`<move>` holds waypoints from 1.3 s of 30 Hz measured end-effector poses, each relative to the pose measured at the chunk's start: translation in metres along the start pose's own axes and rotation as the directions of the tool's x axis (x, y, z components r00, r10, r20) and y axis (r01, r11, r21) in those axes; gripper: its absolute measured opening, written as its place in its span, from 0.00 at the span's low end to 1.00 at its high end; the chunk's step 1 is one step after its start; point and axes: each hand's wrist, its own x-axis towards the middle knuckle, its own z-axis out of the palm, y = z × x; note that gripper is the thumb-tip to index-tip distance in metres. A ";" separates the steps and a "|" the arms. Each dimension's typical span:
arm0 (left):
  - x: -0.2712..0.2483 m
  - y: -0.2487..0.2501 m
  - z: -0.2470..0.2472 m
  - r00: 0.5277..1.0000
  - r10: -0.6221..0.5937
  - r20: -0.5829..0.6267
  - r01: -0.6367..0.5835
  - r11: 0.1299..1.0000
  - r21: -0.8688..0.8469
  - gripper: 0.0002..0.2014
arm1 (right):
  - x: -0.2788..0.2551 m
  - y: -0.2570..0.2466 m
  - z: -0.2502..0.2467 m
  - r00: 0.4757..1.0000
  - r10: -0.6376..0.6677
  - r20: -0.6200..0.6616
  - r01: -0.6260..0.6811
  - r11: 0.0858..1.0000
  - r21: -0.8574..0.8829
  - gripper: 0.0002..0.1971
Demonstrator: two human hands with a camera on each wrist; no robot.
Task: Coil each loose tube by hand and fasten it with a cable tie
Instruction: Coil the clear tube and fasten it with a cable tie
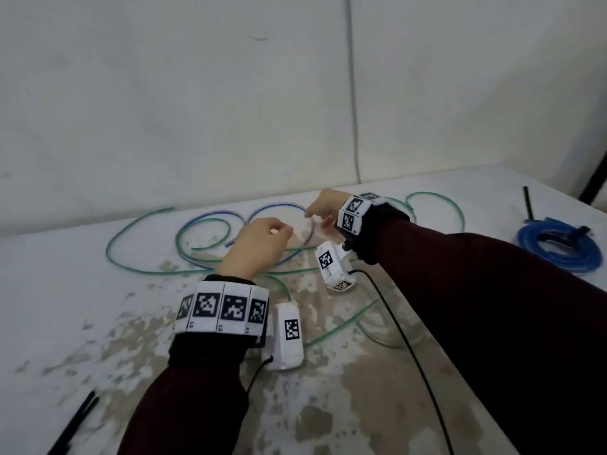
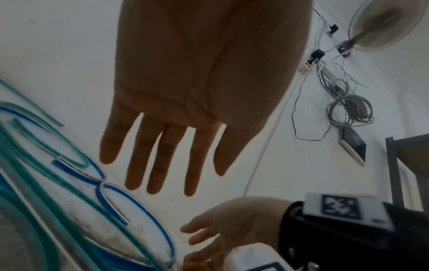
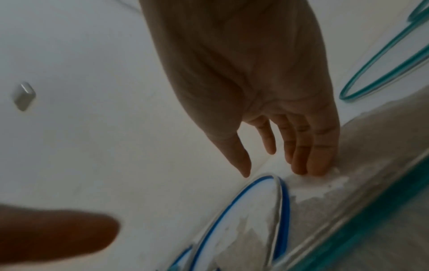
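Observation:
A loose blue tube (image 1: 279, 205) lies in loops at the back of the table, tangled with long green tubes (image 1: 131, 224). My left hand (image 1: 259, 244) hovers over the loops and holds nothing. In the left wrist view the left hand (image 2: 176, 139) has straight, spread fingers above the blue tube (image 2: 144, 209). My right hand (image 1: 323, 210) reaches down at the right end of the blue loop. Its fingertips (image 3: 311, 168) touch the table right beside the blue tube (image 3: 285, 201), and the thumb points at the loop. Neither hand grips a tube.
A blue tube coil (image 1: 538, 254) bound with a black tie lies at the table's right. A black cable tie (image 1: 528, 201) lies behind it, and more black ties (image 1: 77, 418) sit near the front left edge. More green tube (image 3: 371, 73) loops right of my right hand. A wall stands close behind the table (image 1: 98, 323).

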 end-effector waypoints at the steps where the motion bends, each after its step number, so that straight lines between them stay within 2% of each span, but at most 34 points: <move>1: 0.001 -0.003 -0.003 0.999 -0.002 0.047 0.001 1.000 0.014 0.15 | 0.006 0.002 0.000 1.000 -0.011 -0.015 0.011 1.000 0.022 0.10; 3: 0.002 -0.008 -0.005 0.990 -0.006 0.138 0.002 0.999 0.033 0.14 | 0.011 0.005 0.000 1.000 -0.011 -0.019 0.011 1.000 0.008 0.11; 7: 0.006 -0.016 -0.003 0.969 -0.028 0.247 0.025 1.000 0.015 0.20 | 0.019 0.001 -0.001 1.000 -0.016 0.001 0.016 0.996 -0.090 0.11; 11: 0.006 -0.022 -0.005 0.963 -0.047 0.264 0.057 0.998 -0.033 0.18 | 0.037 -0.005 -0.002 0.999 0.028 -0.037 -0.024 0.993 0.117 0.10; 13: 0.004 -0.025 -0.008 0.960 -0.058 0.275 0.079 0.995 -0.068 0.17 | 0.042 -0.019 -0.009 0.990 -0.007 -0.144 0.047 0.958 0.282 0.11; 15: 0.002 -0.028 -0.010 0.953 -0.078 0.293 0.106 0.991 -0.080 0.15 | 0.035 -0.039 -0.022 0.935 -0.105 -0.339 0.231 0.904 0.359 0.13; 17: 0.001 -0.028 -0.012 0.949 -0.097 0.299 0.134 0.986 -0.104 0.14 | 0.017 -0.058 -0.040 0.828 -0.241 -0.507 0.434 0.847 0.307 0.15; 20: -0.001 -0.026 -0.014 0.962 -0.082 0.260 0.124 0.981 -0.150 0.17 | -0.017 -0.079 -0.066 0.677 -0.365 -0.640 0.639 0.723 0.264 0.14; 23: -0.002 -0.022 -0.025 0.999 -0.025 0.043 0.036 0.964 -0.265 0.18 | -0.056 -0.096 -0.087 0.569 -0.444 -0.692 0.766 0.591 0.251 0.12; 26: -0.007 -0.010 -0.047 0.971 -0.044 -0.234 -0.081 0.863 -0.499 0.19 | -0.096 -0.101 -0.098 0.518 -0.560 -0.646 0.842 0.467 0.270 0.09; 28: -0.015 0.001 -0.061 0.945 0.000 -0.327 -0.187 0.821 -0.539 0.12 | -0.115 -0.097 -0.097 0.515 -0.608 -0.605 0.852 0.439 0.285 0.09; 29: -0.020 0.005 -0.065 0.942 0.053 -0.332 -0.236 0.807 -0.541 0.09 | -0.120 -0.092 -0.094 0.522 -0.609 -0.597 0.850 0.432 0.303 0.09; 32: -0.035 0.015 -0.077 0.946 0.241 -0.218 -0.322 0.783 -0.532 0.11 | -0.130 -0.074 -0.084 0.587 -0.550 -0.594 0.808 0.436 0.395 0.11; 36: -0.051 0.020 -0.092 0.938 0.336 -0.083 -0.320 0.751 -0.578 0.14 | -0.132 -0.053 -0.070 0.721 -0.434 -0.540 0.680 0.592 0.432 0.13; 39: -0.060 0.025 -0.101 0.927 0.370 -0.051 -0.328 0.739 -0.589 0.10 | -0.134 -0.046 -0.060 0.802 -0.400 -0.444 0.577 0.713 0.399 0.15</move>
